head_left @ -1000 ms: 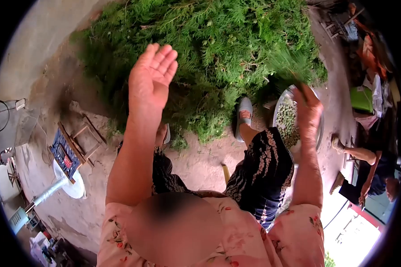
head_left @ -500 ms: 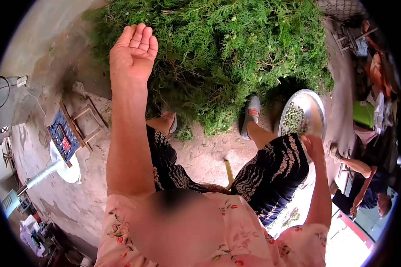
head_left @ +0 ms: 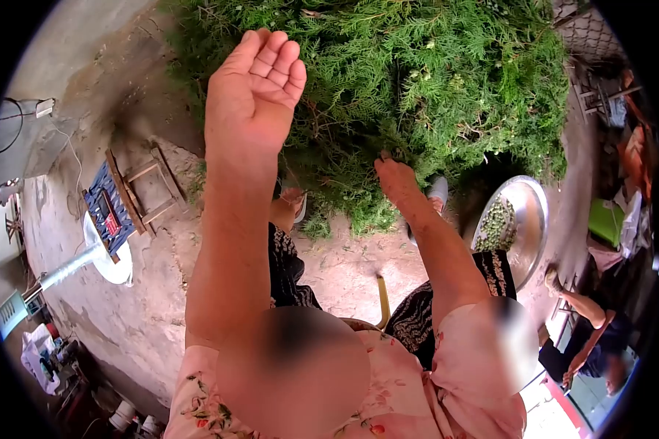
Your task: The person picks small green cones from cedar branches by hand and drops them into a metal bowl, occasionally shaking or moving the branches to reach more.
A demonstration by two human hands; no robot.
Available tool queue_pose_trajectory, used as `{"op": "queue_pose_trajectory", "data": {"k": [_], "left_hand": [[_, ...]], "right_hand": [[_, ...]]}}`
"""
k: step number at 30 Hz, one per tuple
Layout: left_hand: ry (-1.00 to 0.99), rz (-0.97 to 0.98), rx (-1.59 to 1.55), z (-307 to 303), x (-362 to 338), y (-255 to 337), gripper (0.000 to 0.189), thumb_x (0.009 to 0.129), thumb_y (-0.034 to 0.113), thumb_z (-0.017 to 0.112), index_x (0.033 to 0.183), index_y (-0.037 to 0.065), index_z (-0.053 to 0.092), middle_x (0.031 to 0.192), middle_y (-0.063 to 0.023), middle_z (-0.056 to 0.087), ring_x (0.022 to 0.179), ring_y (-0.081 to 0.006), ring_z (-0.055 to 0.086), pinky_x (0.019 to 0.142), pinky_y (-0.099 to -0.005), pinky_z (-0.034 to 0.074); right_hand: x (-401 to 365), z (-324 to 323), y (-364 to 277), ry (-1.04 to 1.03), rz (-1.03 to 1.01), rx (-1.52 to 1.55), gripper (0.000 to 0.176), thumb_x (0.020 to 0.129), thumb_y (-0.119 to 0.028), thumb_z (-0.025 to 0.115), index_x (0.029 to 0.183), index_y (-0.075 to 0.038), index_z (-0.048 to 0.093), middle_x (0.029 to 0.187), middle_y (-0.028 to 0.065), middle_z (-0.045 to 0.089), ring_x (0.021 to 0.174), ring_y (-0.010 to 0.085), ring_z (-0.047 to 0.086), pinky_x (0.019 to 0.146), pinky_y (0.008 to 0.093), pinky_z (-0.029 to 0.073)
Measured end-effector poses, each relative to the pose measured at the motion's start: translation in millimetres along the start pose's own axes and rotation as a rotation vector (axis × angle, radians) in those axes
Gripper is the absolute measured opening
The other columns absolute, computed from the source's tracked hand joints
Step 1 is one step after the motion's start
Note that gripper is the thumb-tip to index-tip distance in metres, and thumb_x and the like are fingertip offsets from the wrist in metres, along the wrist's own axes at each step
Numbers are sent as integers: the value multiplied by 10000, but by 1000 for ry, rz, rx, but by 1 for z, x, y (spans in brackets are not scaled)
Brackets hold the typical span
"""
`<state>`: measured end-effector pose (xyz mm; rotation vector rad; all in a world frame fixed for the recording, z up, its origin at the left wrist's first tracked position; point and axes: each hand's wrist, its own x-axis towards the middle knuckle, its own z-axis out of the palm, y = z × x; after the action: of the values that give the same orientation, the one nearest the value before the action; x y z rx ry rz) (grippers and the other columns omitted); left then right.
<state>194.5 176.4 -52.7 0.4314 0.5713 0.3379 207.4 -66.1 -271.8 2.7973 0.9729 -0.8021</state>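
Note:
A large heap of leafy green conifer branches (head_left: 446,88) fills the top of the head view. My left hand (head_left: 256,91) is raised over the left part of the heap, palm toward me. Its fingers are loosely bent and the palm holds nothing visible. My right hand (head_left: 397,179) reaches the heap's lower edge with its fingers drawn together among the green tips; whatever they grip is too small to make out. Right of my knee is a shiny metal basin (head_left: 536,219). Small round green cones (head_left: 498,223) lie in its left side.
My shoes and legs are below the heap. At left stand a wooden-framed stool (head_left: 154,183) and a white pedestal fan (head_left: 110,256). A person (head_left: 593,329) sits at the lower right, near a green bag (head_left: 606,222) and other clutter along the wall.
My right hand has left the basin's near edge and moved forward and left to the heap. My left hand stays raised, its fingers still bent. The camera view has shifted slightly.

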Motion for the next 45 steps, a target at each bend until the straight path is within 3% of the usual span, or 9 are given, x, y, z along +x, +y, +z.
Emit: {"op": "queue_pose_trajectory", "data": {"k": [9,19,22,25,27,30,33,38,45], "left_hand": [[5,-8,24,2,-5,-12,133,851,153,556,912,36,537,859,-48,592,806,-165,569,741,-298,464],[28,-53,48,7,-6,-13,113,861,137,545,921,42,556,839,-38,610,775,-151,579,713,-294,474],[3,-59,54,7,-6,-12,122,859,142,549,932,44,557,850,-34,608,778,-148,577,714,-295,474],[-31,-74,100,4,-9,-16,136,861,150,546,954,52,555,859,-26,605,786,-146,573,716,-292,474],[-62,-132,133,4,-9,-21,154,858,164,549,975,65,553,865,-16,601,791,-142,567,723,-285,464],[-70,-153,216,7,-14,-34,176,844,200,557,974,83,546,863,-26,595,790,-152,561,730,-298,443],[-73,-255,389,14,-27,-49,199,823,201,583,980,82,551,883,-15,596,821,-142,556,745,-289,438],[116,-313,688,12,-48,-100,443,751,217,665,1117,73,463,1042,-41,544,1012,-186,486,850,-371,356],[-307,-213,337,26,-38,-97,300,739,59,661,1015,39,545,942,-33,605,880,-145,560,791,-312,414]], "right_hand": [[-13,37,20,424,-200,-60,307,656,-47,576,961,-71,551,921,106,590,661,250,632,535,353,497],[-13,33,6,392,3,-157,177,660,-56,594,837,-49,603,866,133,610,632,221,633,529,340,493],[-15,36,21,172,-14,-186,68,691,-85,610,721,-24,614,744,128,606,636,234,630,511,342,487],[-32,-16,29,339,-24,183,124,731,-111,624,720,12,617,693,131,610,580,237,615,487,345,482],[-47,-75,24,199,285,895,171,770,-120,625,748,49,610,641,113,606,519,196,593,454,305,473],[-69,-126,20,346,367,1429,152,792,-106,601,789,45,619,628,66,579,514,135,581,442,252,462],[-80,-156,15,492,277,1732,142,824,-100,580,872,31,608,666,58,593,540,132,587,462,229,476],[-97,-175,-6,635,197,2002,146,829,-116,589,894,14,602,711,74,609,589,164,604,512,261,513],[-120,-179,-19,404,137,1993,170,815,-99,608,898,49,614,674,88,616,512,137,585,451,231,495]]}}
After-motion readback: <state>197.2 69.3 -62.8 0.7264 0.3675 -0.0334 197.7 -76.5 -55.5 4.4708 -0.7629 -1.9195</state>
